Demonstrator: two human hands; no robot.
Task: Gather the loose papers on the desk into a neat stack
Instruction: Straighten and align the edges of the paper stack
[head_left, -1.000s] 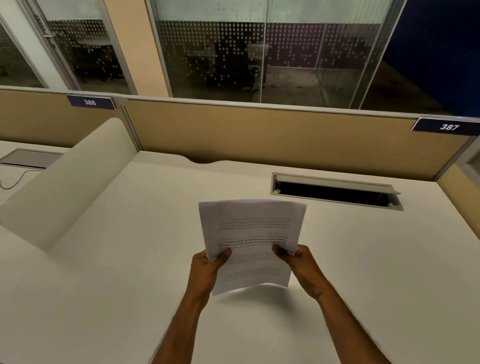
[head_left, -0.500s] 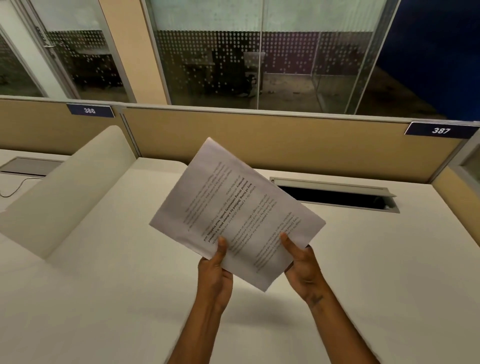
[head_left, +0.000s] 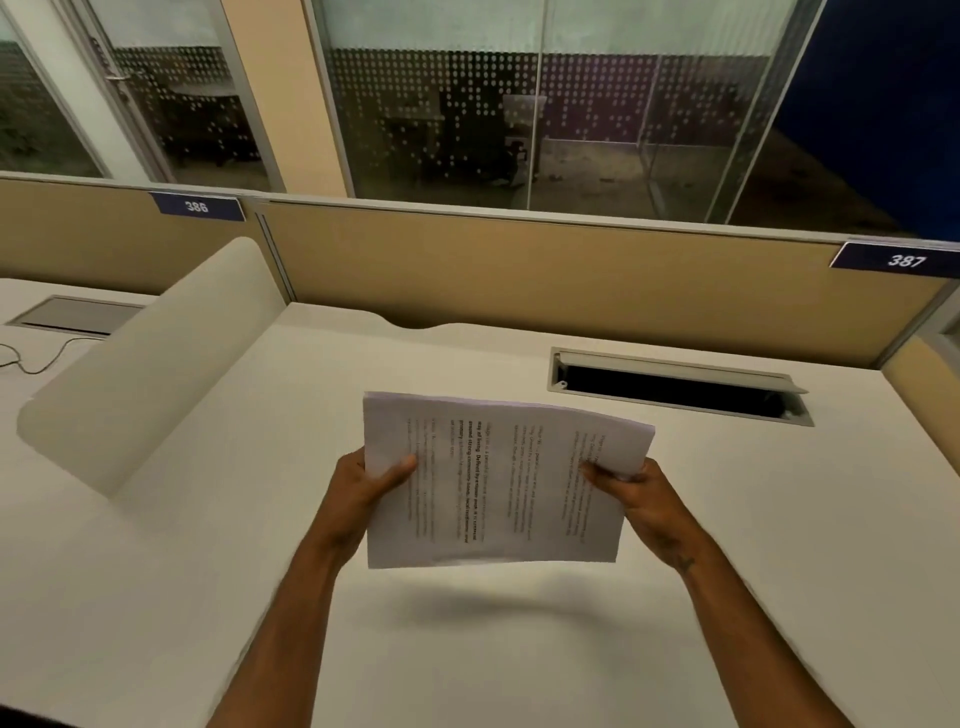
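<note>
A stack of white printed papers (head_left: 498, 483) hangs in the air above the white desk (head_left: 727, 519), turned sideways so the text lines run vertically. My left hand (head_left: 363, 488) grips the stack's left edge, thumb on top. My right hand (head_left: 634, 493) grips its right edge, thumb on the top sheet. The sheets look roughly aligned, with slight fanning at the top right corner. A shadow lies on the desk below the stack. No other loose sheets are visible on the desk.
An open cable tray slot (head_left: 675, 387) is cut into the desk at the back right. A curved cream divider (head_left: 150, 364) stands at the left. A tan partition (head_left: 519, 270) with number plates 386 and 387 runs along the back. A cable (head_left: 31, 358) lies on the neighbouring desk.
The stack was turned from upright through a diagonal tilt to a sideways, landscape hold. Both hands shifted to its left and right edges and kept their grip.
</note>
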